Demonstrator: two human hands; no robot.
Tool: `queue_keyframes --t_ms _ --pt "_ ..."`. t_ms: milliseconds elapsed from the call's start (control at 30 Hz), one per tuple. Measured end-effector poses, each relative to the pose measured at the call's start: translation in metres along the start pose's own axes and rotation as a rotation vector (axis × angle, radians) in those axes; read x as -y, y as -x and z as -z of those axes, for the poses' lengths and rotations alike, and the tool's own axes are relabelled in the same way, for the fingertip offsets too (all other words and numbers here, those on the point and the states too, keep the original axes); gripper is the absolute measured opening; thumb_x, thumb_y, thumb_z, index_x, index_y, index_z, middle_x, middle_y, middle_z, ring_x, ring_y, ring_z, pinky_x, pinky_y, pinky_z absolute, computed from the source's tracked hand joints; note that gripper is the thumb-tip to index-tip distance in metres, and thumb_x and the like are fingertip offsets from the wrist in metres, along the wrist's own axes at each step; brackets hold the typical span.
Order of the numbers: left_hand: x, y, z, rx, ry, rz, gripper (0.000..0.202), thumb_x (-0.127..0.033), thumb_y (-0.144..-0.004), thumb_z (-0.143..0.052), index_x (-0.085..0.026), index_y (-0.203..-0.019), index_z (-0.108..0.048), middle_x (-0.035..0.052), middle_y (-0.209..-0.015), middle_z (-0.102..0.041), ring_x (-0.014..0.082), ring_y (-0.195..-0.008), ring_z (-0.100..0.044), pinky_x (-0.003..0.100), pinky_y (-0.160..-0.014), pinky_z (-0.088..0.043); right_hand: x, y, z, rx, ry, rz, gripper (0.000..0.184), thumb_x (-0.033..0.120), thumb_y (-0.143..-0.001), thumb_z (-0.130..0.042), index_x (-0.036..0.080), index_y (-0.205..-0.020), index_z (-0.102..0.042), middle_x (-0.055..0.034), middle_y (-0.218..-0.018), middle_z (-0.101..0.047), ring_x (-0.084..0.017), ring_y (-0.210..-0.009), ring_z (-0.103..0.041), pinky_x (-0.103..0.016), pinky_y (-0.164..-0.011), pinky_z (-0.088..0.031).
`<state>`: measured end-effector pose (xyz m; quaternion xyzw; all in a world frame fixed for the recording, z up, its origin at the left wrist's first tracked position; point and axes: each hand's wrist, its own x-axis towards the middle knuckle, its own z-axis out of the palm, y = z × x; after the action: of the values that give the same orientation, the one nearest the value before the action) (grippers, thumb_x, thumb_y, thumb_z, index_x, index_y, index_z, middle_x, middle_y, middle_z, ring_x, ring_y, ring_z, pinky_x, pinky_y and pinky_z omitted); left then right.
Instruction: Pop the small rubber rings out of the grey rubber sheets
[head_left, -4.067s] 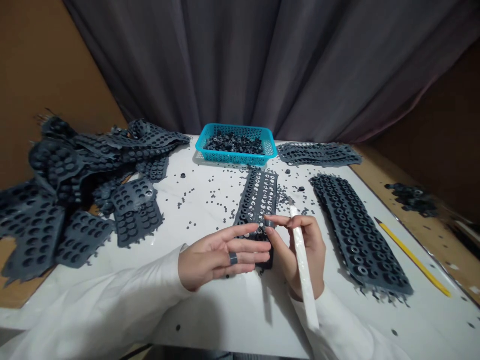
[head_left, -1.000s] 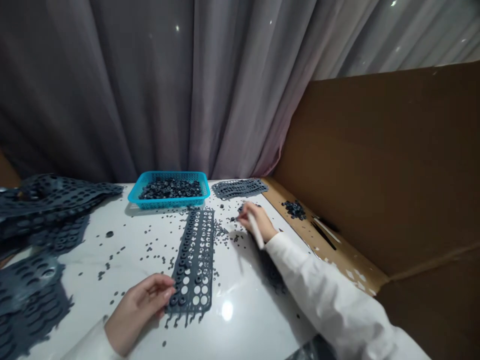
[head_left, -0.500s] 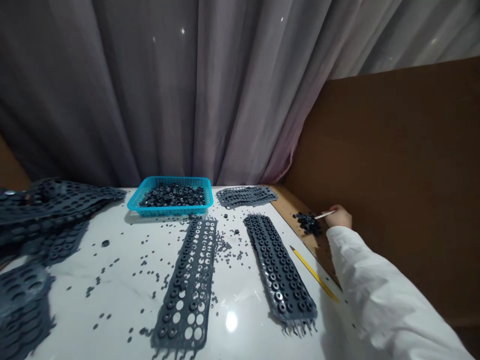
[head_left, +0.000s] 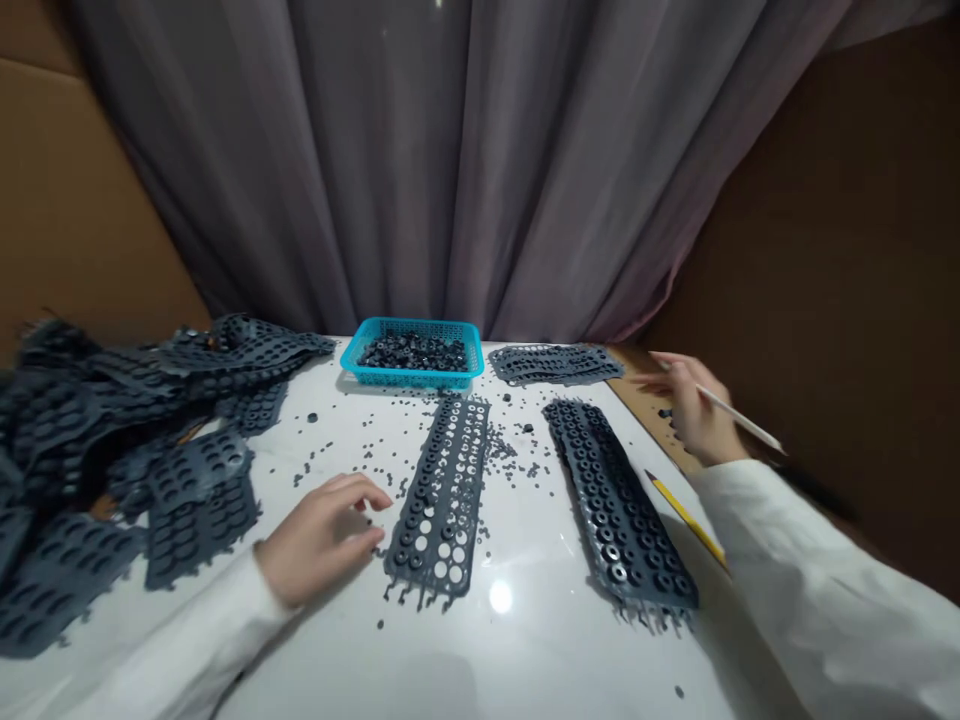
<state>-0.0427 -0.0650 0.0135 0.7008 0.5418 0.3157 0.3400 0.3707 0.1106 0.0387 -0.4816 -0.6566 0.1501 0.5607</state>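
My left hand (head_left: pixel 326 535) hovers at the left edge of a dark rubber sheet (head_left: pixel 441 500), thumb and fingers apart with nothing between them. This sheet has many punched-out holes, with ring-shaped pieces still in its left column and lower end. On the far right, my right hand (head_left: pixel 701 405) is closed around a thin white stick (head_left: pixel 739 415) that points back to the right. A second rubber sheet (head_left: pixel 619 510), full of ring-shaped pieces, lies between my hands. Beside it rests a yellow pencil-like stick (head_left: pixel 686 520). Small black pieces (head_left: pixel 666 413) are partly hidden behind my right hand.
A blue basket (head_left: pixel 412 378) of small black rings stands at the back. Another punched sheet (head_left: pixel 555 364) lies right of it. Dark sheets (head_left: pixel 202 485) are heaped at left. Tiny black bits (head_left: pixel 501 450) litter the white table (head_left: pixel 555 650). A brown board (head_left: pixel 847 250) rises at right.
My left hand has come into view beside the punched sheet. My right hand has drawn away from the black pieces, still with the white stick, whose visible end has swung rightward. The view has shifted left.
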Motion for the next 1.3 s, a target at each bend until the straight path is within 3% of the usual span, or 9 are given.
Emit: queue_keyframes --t_ms 67,200,367,667,800,900,1033,1133,1300 --pt "0.009 -0.011 0.0 0.069 -0.15 -0.114 0.014 -0.022 -0.07 -0.061 -0.02 -0.084 -0.064 0.0043 -0.082 -0.061 0.0191 -0.081 -0.054 0.029 -0.074 -0.041 0.04 0.034 -0.042 0.19 -0.163 -0.08 0.048 0.048 -0.09 -0.028 0.016 -0.113 -0.055 -0.0043 -0.068 -0.064 -0.016 -0.063 -0.06 -0.031 -0.065 -0.047" --pt "0.019 -0.02 -0.023 0.211 -0.253 -0.308 0.017 -0.02 -0.068 -0.062 -0.019 -0.084 -0.063 0.0035 -0.077 -0.058 0.0177 -0.076 -0.052 0.027 -0.068 -0.041 0.104 0.125 -0.114 0.405 -0.282 -0.205 0.035 0.044 -0.086 -0.042 0.018 -0.087 -0.065 -0.0016 -0.068 -0.061 -0.014 -0.062 -0.056 -0.026 -0.055 -0.045" --pt "0.017 -0.023 -0.035 0.309 -0.379 -0.358 0.018 -0.015 -0.063 -0.062 -0.017 -0.081 -0.064 0.0041 -0.076 -0.056 0.0177 -0.073 -0.052 0.027 -0.066 -0.041 0.123 0.198 -0.147 0.329 -0.402 -0.455 0.032 0.041 -0.086 -0.045 0.018 -0.064 -0.047 0.0048 -0.047 -0.046 -0.01 -0.043 -0.043 -0.021 -0.043 -0.034" --pt "0.016 -0.025 -0.034 0.344 -0.335 -0.425 0.013 -0.007 -0.066 -0.053 -0.016 -0.073 -0.06 0.0042 -0.075 -0.057 0.0178 -0.077 -0.051 0.027 -0.07 -0.04 0.125 0.208 -0.151 0.509 -0.286 -0.338 0.032 0.035 -0.087 -0.044 0.018 -0.061 -0.044 0.0022 -0.051 -0.052 -0.011 -0.048 -0.048 -0.022 -0.049 -0.037" --pt "0.021 -0.024 -0.031 0.317 -0.222 -0.365 0.013 -0.011 -0.067 -0.058 -0.015 -0.08 -0.06 0.002 -0.072 -0.056 0.014 -0.069 -0.049 0.023 -0.062 -0.039 0.121 0.209 -0.15 0.516 -0.288 -0.349 0.031 0.036 -0.088 -0.042 0.018 -0.063 -0.045 0.0017 -0.053 -0.053 -0.011 -0.049 -0.049 -0.022 -0.049 -0.037" --pt "0.028 -0.023 -0.021 0.291 -0.168 -0.333 0.028 -0.017 -0.063 -0.065 -0.015 -0.091 -0.06 0.002 -0.078 -0.055 0.0115 -0.063 -0.047 0.021 -0.056 -0.038 0.119 0.208 -0.149 0.491 -0.33 -0.364 0.031 0.037 -0.088 -0.043 0.019 -0.064 -0.045 0.0018 -0.053 -0.054 -0.011 -0.049 -0.049 -0.022 -0.049 -0.037" --pt "0.035 -0.023 -0.013 0.287 -0.223 -0.354 0.021 -0.015 -0.063 -0.063 -0.015 -0.084 -0.063 0.0018 -0.075 -0.055 0.0122 -0.066 -0.049 0.021 -0.059 -0.039 0.125 0.204 -0.153 0.415 -0.365 -0.373 0.029 0.036 -0.087 -0.043 0.019 -0.064 -0.044 0.0032 -0.051 -0.051 -0.011 -0.048 -0.048 -0.022 -0.049 -0.037" --pt "0.035 -0.022 -0.017 0.332 -0.268 -0.366 0.019 -0.013 -0.064 -0.062 -0.015 -0.084 -0.063 0.0006 -0.069 -0.055 0.0124 -0.065 -0.051 0.021 -0.06 -0.04 0.132 0.205 -0.161 0.445 -0.325 -0.352 0.029 0.032 -0.086 -0.044 0.019 -0.06 -0.043 0.0035 -0.05 -0.049 -0.011 -0.048 -0.047 -0.022 -0.05 -0.036" --pt "0.032 -0.022 -0.022 0.366 -0.34 -0.42 0.019 -0.015 -0.071 -0.057 -0.017 -0.088 -0.065 0.0037 -0.079 -0.059 0.0148 -0.075 -0.055 0.022 -0.066 -0.042 0.136 0.211 -0.165 0.511 -0.215 -0.306 0.027 0.026 -0.083 -0.046 0.019 -0.057 -0.043 0.0028 -0.049 -0.051 -0.011 -0.049 -0.049 -0.021 -0.052 -0.036"
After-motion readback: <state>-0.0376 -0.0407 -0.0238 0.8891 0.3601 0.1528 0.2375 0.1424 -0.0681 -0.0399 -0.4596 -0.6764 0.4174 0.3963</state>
